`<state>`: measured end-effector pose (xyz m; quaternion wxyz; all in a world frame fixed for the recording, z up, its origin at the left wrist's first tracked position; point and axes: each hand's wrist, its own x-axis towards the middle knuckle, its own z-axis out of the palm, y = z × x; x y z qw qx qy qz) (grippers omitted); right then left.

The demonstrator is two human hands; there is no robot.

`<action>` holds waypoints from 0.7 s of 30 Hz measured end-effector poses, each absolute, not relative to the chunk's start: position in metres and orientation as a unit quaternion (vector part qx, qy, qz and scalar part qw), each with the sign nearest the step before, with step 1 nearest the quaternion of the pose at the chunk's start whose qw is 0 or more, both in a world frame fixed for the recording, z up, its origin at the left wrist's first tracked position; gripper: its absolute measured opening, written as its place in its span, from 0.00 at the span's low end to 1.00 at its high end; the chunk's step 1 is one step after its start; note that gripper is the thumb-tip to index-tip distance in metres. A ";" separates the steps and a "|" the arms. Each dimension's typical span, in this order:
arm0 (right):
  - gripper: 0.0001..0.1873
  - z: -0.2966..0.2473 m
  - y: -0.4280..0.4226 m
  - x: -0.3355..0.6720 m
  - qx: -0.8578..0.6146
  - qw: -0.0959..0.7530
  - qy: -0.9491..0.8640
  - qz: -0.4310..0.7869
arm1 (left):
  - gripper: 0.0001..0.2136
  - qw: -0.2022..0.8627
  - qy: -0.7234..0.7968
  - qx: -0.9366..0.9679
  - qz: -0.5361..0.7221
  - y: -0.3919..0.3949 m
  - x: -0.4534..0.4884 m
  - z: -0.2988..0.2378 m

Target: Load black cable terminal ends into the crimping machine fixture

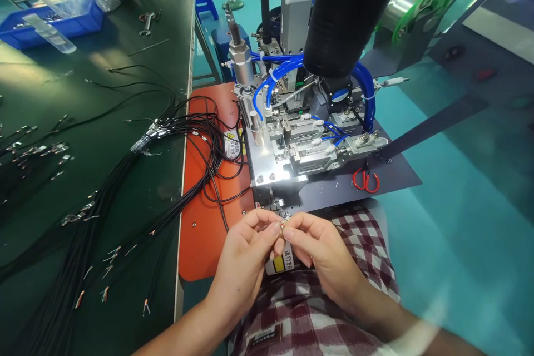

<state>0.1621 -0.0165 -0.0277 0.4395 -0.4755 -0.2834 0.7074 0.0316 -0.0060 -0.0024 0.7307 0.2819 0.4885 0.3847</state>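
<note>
My left hand point(244, 256) and my right hand point(319, 247) meet at the fingertips just in front of the crimping machine point(292, 139), above my checked lap. Both pinch the stripped end of a thin wire point(283, 225), whose small copper tip shows between the fingers. A black wire point(219, 200) runs from my left hand up across the orange plate point(200, 233) towards the loops of cable point(208, 133). The machine has blue air hoses point(275, 75) and a metal front block.
Several black wires with crimped ends point(104, 189) lie spread on the dark green bench on the left. A blue tray point(54, 25) under a plastic bag stands at the far left. Red scissors point(366, 181) lie on the machine base. A black reel point(350, 11) hangs overhead.
</note>
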 end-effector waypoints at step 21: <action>0.10 -0.027 -0.019 0.158 -0.521 0.469 -0.556 0.446 | 0.07 0.753 0.509 0.197 0.367 -0.001 0.031 -0.004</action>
